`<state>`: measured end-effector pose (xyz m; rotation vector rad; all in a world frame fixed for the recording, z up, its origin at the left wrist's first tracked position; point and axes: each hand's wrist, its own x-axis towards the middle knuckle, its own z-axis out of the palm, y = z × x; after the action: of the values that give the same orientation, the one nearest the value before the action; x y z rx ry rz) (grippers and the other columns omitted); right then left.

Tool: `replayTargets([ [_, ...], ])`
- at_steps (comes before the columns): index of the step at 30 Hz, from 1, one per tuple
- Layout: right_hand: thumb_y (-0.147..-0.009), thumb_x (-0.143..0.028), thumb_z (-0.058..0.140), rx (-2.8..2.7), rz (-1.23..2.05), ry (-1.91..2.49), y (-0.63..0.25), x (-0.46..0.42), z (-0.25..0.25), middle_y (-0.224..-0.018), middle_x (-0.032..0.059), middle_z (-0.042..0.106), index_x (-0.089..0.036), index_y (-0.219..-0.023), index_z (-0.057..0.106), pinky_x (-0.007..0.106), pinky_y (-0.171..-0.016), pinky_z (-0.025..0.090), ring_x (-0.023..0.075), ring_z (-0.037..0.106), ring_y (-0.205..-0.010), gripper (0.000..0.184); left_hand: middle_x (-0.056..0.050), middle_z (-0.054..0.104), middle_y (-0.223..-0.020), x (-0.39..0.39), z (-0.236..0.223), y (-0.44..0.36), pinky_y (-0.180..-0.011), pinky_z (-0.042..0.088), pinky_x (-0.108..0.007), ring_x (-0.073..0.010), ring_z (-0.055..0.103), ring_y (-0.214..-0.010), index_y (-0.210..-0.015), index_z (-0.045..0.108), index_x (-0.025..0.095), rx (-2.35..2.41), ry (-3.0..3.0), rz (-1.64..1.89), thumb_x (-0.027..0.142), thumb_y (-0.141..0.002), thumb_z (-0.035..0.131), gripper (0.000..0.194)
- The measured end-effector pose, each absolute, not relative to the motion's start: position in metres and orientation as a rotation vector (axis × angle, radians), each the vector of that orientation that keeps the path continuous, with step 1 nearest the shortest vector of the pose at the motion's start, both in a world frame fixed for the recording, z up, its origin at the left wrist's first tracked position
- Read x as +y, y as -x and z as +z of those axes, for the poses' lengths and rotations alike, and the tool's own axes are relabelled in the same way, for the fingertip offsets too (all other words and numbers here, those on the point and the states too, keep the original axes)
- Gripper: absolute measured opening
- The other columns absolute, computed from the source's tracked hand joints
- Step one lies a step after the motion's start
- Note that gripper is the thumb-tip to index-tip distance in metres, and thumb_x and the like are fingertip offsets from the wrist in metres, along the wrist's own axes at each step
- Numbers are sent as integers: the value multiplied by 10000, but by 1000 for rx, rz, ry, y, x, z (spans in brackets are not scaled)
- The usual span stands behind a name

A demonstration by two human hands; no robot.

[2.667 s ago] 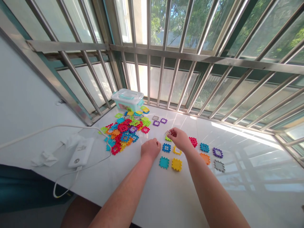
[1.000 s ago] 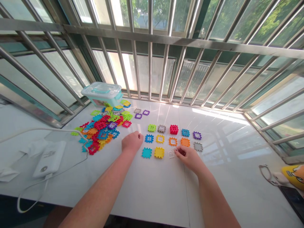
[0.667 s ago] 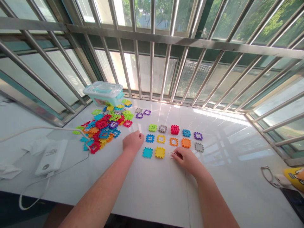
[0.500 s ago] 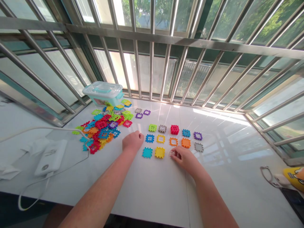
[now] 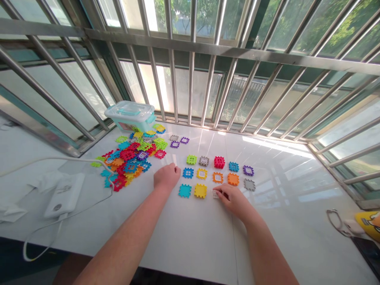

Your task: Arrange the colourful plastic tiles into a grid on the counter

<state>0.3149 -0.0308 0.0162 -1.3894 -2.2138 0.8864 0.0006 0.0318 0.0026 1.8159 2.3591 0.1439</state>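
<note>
My right hand (image 5: 230,196) has its fingers on a white lattice tile (image 5: 215,194), a square interlocking plastic piece that the fingertips partly cover. To its left are a yellow tile (image 5: 200,191) and a cyan tile (image 5: 185,190). Just beyond that hand sit an orange tile with a white window (image 5: 217,177) and a plain orange tile (image 5: 233,179). My left hand (image 5: 166,176) rests on the table as a fist, between the laid-out tiles and a mixed heap of tiles (image 5: 129,154). Whatever it may hold is hidden.
Behind the heap stands a lidded clear and teal box (image 5: 130,114). A white power strip (image 5: 64,195) and its cable lie at left. Metal bars (image 5: 190,47) line the far edge. A phone (image 5: 366,251) and a yellow object (image 5: 369,222) are at far right.
The white tile under my right fingers now looks flatter on the table. My right hand has shifted very slightly; my left fist stays put.
</note>
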Motion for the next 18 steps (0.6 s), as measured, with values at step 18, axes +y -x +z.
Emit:
replayTargets([
  [18, -942, -313, 644, -2247, 909, 1432, -319, -33, 19, -1124, 17, 699, -313, -1232, 693, 310, -721, 510, 154, 623, -731, 294, -131, 791, -1013, 31, 4, 0, -768, 497, -357, -307, 735, -955, -1083, 764, 249, 2351, -1801, 147, 420, -1006, 368, 438],
])
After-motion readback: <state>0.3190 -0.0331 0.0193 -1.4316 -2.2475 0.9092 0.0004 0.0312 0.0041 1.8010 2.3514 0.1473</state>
